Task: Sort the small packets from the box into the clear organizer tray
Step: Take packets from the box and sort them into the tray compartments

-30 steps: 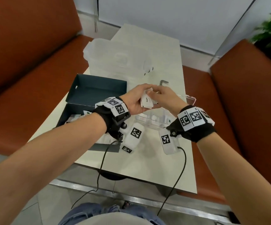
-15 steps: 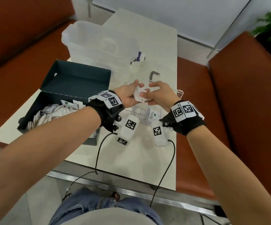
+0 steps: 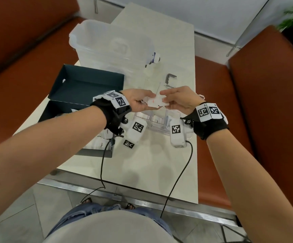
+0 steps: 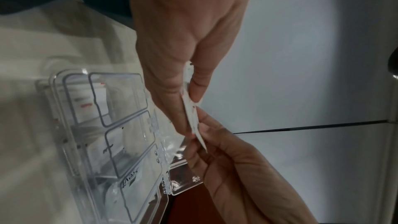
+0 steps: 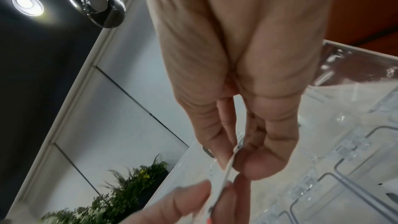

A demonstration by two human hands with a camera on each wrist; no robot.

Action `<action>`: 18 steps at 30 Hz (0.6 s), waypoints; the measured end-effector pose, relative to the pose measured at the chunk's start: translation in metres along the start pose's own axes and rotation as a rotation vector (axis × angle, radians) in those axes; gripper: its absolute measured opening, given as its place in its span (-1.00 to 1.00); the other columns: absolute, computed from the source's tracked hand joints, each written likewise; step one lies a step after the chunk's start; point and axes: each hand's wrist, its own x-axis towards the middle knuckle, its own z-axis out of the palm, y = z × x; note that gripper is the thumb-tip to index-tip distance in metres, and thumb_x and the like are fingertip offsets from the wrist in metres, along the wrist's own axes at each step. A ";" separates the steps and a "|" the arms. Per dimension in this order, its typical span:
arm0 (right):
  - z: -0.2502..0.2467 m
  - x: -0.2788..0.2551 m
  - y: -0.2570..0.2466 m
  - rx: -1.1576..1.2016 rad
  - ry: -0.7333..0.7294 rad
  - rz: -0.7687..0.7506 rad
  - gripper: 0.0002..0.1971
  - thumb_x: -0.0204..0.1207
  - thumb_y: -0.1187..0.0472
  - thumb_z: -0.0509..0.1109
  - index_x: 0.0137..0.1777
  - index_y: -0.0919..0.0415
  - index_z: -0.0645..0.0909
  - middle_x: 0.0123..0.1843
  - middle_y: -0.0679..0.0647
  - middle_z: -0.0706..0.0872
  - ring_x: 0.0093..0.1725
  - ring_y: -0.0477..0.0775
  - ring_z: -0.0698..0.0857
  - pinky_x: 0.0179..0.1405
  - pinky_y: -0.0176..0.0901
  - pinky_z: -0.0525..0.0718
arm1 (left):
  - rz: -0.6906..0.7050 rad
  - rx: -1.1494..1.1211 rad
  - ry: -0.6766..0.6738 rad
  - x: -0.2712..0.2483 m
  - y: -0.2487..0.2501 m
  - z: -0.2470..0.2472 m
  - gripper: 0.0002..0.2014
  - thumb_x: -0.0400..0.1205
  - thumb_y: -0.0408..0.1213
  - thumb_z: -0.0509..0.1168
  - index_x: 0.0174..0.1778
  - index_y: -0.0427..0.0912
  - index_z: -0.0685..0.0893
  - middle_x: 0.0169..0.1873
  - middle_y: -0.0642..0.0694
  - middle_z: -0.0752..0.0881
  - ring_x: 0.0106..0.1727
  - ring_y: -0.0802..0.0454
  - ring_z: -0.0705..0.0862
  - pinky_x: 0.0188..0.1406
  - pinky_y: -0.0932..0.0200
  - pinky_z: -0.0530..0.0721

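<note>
Both hands pinch one packet between them above the tray: left hand on its left end, right hand on its right. It could flutter outside the tray if either lets go early. The box lies left; a big tub stands beyond.

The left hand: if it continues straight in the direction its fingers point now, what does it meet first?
Probably the right hand. The left hand points at it across the small white paper packet that both pinch above the clear plastic organizer tray; depth looks matched.
</note>
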 end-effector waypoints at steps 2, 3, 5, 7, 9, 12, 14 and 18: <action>-0.002 0.002 -0.001 0.024 -0.006 0.013 -0.72 0.49 0.62 0.35 0.19 0.51 0.64 -0.18 0.26 0.68 -0.31 0.05 0.67 -0.36 -0.25 0.74 | -0.004 0.003 0.001 0.002 0.003 -0.004 -0.91 0.75 -0.49 0.13 0.03 -0.44 0.52 0.02 -0.36 0.62 0.32 -0.21 0.59 0.41 -0.06 0.52; -0.002 0.003 -0.001 0.032 -0.010 0.012 -0.74 0.49 0.61 0.35 0.16 0.49 0.65 -0.18 0.26 0.70 -0.30 0.06 0.69 -0.34 -0.24 0.75 | -0.005 0.002 -0.005 0.002 0.003 -0.006 -0.91 0.74 -0.49 0.14 0.03 -0.44 0.53 0.03 -0.35 0.62 0.32 -0.22 0.61 0.38 -0.04 0.56; -0.002 0.005 0.001 0.024 -0.002 -0.003 -0.77 0.48 0.58 0.39 0.10 0.42 0.68 -0.20 0.23 0.74 -0.32 0.05 0.73 -0.27 -0.21 0.79 | -0.004 -0.001 -0.018 0.003 0.002 -0.006 -0.93 0.72 -0.51 0.19 -0.01 -0.44 0.56 0.00 -0.34 0.64 0.13 -0.23 0.68 0.14 0.00 0.71; -0.002 0.008 0.002 -0.040 0.033 -0.028 -0.79 0.46 0.52 0.46 0.07 0.36 0.71 -0.28 0.15 0.76 -0.39 -0.02 0.73 -0.23 -0.21 0.80 | -0.002 -0.013 -0.009 0.003 0.001 -0.006 -0.96 0.69 -0.56 0.22 -0.03 -0.43 0.57 -0.06 -0.36 0.64 -0.05 -0.23 0.69 -0.05 -0.01 0.76; -0.003 0.013 0.004 -0.156 0.108 -0.059 -0.81 0.44 0.42 0.52 0.05 0.26 0.75 -0.31 0.06 0.76 -0.39 -0.09 0.70 -0.29 -0.26 0.76 | 0.011 -0.015 0.004 0.005 0.001 -0.009 -0.95 0.67 -0.60 0.23 -0.07 -0.44 0.58 -0.11 -0.34 0.65 -0.10 -0.24 0.70 -0.06 -0.02 0.78; -0.009 0.021 0.005 -0.289 0.253 -0.136 -0.84 0.42 0.34 0.54 -0.01 0.20 0.77 -0.26 0.08 0.77 -0.36 -0.10 0.68 -0.35 -0.30 0.64 | 0.009 -0.024 0.004 0.004 0.004 -0.015 -0.92 0.67 -0.63 0.20 -0.06 -0.44 0.58 -0.07 -0.35 0.65 -0.05 -0.26 0.68 -0.23 -0.10 0.81; -0.012 0.024 0.008 -0.325 0.313 -0.185 -0.88 0.46 0.35 0.50 -0.01 0.27 0.75 -0.24 0.13 0.77 -0.34 -0.06 0.72 -0.29 -0.27 0.73 | 0.006 -0.033 0.024 0.004 0.009 -0.020 -0.91 0.68 -0.63 0.19 -0.02 -0.42 0.57 0.07 -0.37 0.62 0.09 -0.26 0.65 -0.29 -0.12 0.77; -0.005 0.028 0.021 -0.651 0.324 -0.255 -0.89 0.52 0.36 0.38 -0.07 0.28 0.74 -0.22 0.17 0.81 -0.30 -0.03 0.74 -0.19 -0.28 0.74 | 0.015 -0.076 0.026 0.005 0.015 -0.028 -0.87 0.70 -0.61 0.16 0.08 -0.37 0.55 0.33 -0.36 0.53 0.21 -0.24 0.57 -0.30 -0.07 0.77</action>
